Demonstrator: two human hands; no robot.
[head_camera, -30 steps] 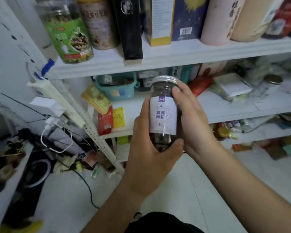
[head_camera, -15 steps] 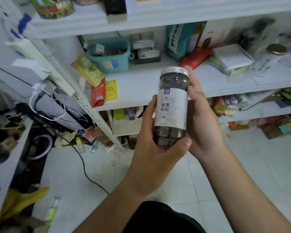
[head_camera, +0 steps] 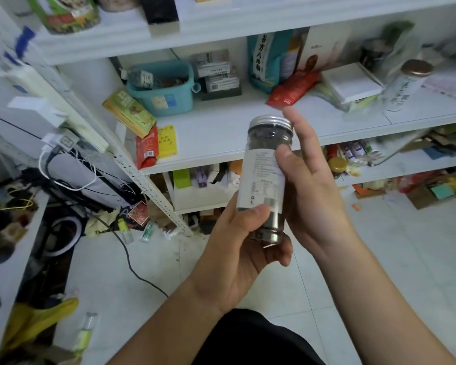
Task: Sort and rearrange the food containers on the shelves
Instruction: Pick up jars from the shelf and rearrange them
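Silver-lidded jar (head_camera: 266, 164) upright before the white shelf (head_camera: 216, 133) front edge, left hand (head_camera: 237, 256) grip curled round its base, right hand (head_camera: 313, 191) grip pinching its labelled side, forefinger (head_camera: 298, 127) straight beside the lid (head_camera: 270, 121)

Left hand (head_camera: 234, 254) and right hand (head_camera: 313, 188) on bare forearms (head_camera: 374, 293); black garment (head_camera: 250, 338) below.

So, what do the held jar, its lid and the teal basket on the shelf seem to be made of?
Jar: clear plastic or glass, cannot tell; dark contents show through. Lid: likely brushed metal, dull silver sheen. Teal basket: matte plastic, moulded handle.
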